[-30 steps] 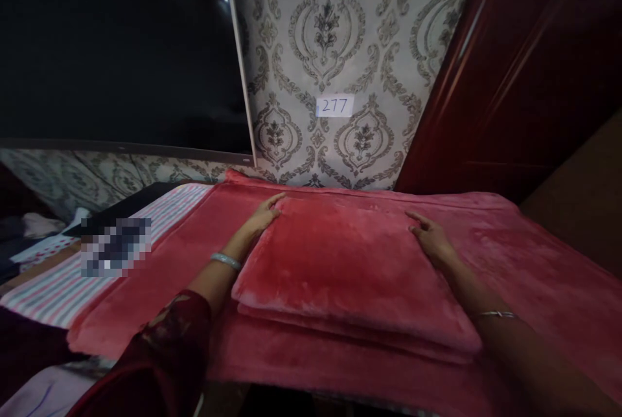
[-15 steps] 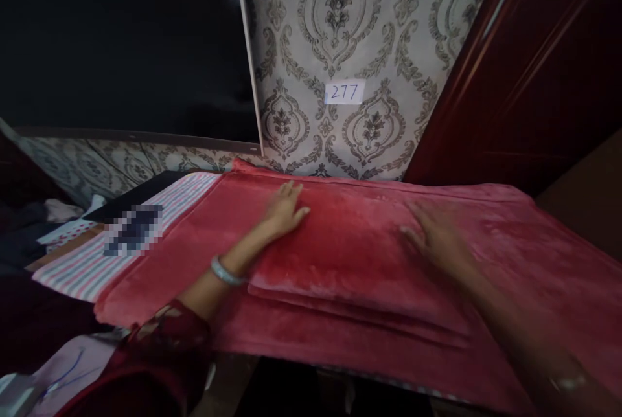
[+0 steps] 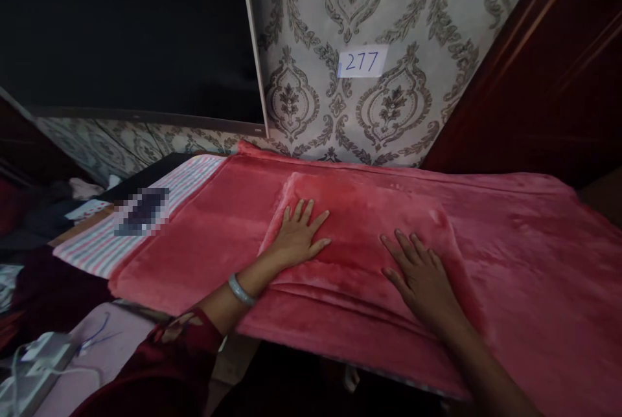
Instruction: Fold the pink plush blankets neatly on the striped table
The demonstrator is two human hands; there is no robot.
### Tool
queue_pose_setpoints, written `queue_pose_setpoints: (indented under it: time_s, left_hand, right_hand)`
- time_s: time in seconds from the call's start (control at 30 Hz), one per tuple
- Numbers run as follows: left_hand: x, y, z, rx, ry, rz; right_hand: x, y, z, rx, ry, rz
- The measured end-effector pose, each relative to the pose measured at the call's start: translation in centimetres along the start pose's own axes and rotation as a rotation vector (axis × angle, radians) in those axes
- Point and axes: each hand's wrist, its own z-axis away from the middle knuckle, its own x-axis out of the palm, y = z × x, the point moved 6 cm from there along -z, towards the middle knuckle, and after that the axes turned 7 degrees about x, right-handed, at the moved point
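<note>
A folded red plush blanket (image 3: 350, 210) lies in a flat rectangle on a larger pinkish-red plush cover (image 3: 194, 236). On its left part rests my left hand (image 3: 299, 236), palm down with the fingers spread; a pale bracelet circles that wrist. My right hand (image 3: 418, 274) lies on the blanket's right part, also flat with fingers apart. Neither hand grips anything. Layered folds show along the blanket's near edge, between the two forearms.
A striped cloth (image 3: 170, 190) with a blurred-out dark patch lies at the left. Behind stand a dark screen (image 3: 136, 35) and a patterned wall with a paper marked 277 (image 3: 363, 61). A white power strip (image 3: 39, 365) sits at lower left; a dark red wooden panel (image 3: 544, 80) rises at right.
Both hands have moved nearer to me over the folded blanket, and the right fingers are now spread flat on it. The camera view has tilted down a little.
</note>
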Motion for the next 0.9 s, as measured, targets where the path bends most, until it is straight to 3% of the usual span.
queue_pose_setpoints:
  time_s: [0.2,0.37,0.43,0.57,0.7,0.9]
  left_hand:
    - [0.2,0.0,-0.2,0.009,0.009,0.01]
    - [-1.5,-0.1,-0.4,-0.018,-0.036,0.134]
    - [-2.8,1.1,-0.1,-0.015,-0.043,0.167]
    - [-4.5,6.3,2.2,0.105,0.095,0.109]
    - [-1.8,10.1,4.7,0.165,0.061,-0.018]
    - [0.7,10.0,5.4,0.15,0.044,-0.117]
  right_hand:
    - [0.2,-0.1,-0.1,0.015,-0.001,-0.013]
    - [-0.7,-0.1,-0.7,0.049,-0.04,-0.058]
    - [-1.7,-0.7,-0.6,0.061,-0.047,-0.088]
    - [-3.5,-3.7,0.8,-0.009,0.04,-0.133]
    - [-3.0,-6.7,3.0,-0.052,0.064,-0.089]
    - [-1.9,-7.1,3.8,-0.054,0.043,-0.02]
